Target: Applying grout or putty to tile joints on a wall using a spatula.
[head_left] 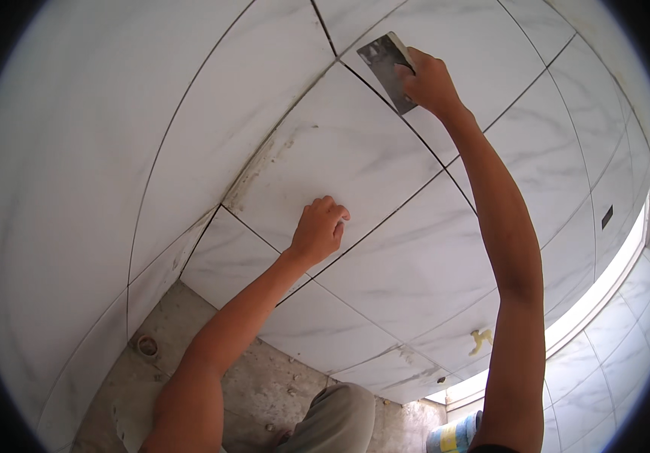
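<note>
High on the marble-patterned tile wall (408,257), my right hand (429,81) grips a wide flat scraper (387,74). Its dark rectangular blade lies against the tile by a dark joint line, and a pale strip runs along one edge. My left hand (319,230) is lower and to the left, fingers curled in, at the face of another tile. A small whitish bit shows by its fingertips, too little to name. Grey-brown smears (253,177) mark the tile along the wall corner, above the left hand.
A second tiled wall (83,166) meets this one at the left. Below is a rough concrete floor (257,385) with a round pipe opening (146,346). A blue and yellow container (446,438) stands at the lower right, near a bright opening's pale frame (604,291). My bent knee (344,419) shows below.
</note>
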Demonstrator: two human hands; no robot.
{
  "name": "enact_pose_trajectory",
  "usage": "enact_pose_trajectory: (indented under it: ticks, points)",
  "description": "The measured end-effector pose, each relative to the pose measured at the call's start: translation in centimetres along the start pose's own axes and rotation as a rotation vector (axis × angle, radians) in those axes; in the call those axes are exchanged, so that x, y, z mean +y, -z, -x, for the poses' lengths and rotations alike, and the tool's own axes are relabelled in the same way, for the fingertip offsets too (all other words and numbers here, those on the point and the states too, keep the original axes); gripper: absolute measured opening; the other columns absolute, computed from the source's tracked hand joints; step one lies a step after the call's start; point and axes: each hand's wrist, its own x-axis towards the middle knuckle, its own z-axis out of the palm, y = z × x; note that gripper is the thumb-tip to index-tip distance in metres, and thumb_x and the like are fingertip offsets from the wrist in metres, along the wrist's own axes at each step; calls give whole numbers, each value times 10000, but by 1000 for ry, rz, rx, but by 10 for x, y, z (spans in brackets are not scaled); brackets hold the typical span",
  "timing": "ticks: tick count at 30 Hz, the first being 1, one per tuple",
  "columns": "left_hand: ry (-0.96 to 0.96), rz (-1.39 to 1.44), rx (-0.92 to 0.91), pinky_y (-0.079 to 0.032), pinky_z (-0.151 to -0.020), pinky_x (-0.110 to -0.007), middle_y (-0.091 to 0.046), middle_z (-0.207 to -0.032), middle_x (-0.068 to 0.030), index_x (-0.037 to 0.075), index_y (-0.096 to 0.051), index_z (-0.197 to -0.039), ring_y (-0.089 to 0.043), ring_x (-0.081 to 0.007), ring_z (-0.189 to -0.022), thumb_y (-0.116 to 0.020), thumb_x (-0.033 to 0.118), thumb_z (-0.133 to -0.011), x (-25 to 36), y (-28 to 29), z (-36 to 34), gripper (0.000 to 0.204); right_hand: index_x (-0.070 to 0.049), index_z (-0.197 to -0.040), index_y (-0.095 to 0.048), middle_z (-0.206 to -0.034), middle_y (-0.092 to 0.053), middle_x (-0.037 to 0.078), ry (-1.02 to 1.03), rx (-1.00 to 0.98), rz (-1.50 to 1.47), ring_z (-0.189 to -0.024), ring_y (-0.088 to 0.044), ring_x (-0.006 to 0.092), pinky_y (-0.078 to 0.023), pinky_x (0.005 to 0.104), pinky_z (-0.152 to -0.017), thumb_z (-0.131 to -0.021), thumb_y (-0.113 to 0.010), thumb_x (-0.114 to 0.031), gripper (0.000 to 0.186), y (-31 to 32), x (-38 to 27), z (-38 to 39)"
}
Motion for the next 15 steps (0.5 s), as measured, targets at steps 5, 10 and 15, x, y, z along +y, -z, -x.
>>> enact_pose_trajectory:
  ticks: [5, 10, 15]
  points:
    - [17, 6, -13, -440, -834, -405, -557, -932, -60, 101, -642, -906, -554, -272, -916, -688, -26, -789, -1, -3, 0, 178, -14, -948, -598, -845, -662, 258, 106, -12, 101, -793, -615, 460, -507, 508, -715, -880, -597, -183, 182, -7, -12, -9]
    - [26, 42, 0, -437, -844, -395, -551, -922, -54, 96, -644, -887, -546, -267, -909, -684, -42, -796, -2, -1, 1, 170, -14, -936, -599, -834, -674, 246, 94, -44, 112, -798, -634, 468, -518, 517, -733, -887, -585, -189, 182, -14, -22, -1]
    - [14, 71, 28, -437, -849, -391, -543, -914, -47, 92, -639, -878, -542, -258, -903, -675, -57, -797, -3, -3, 1, 173, -17, -954, -603, -832, -671, 253, 45, -13, 126, -795, -636, 460, -521, 522, -743, -886, -580, -164, 164, -11, -27, -4]
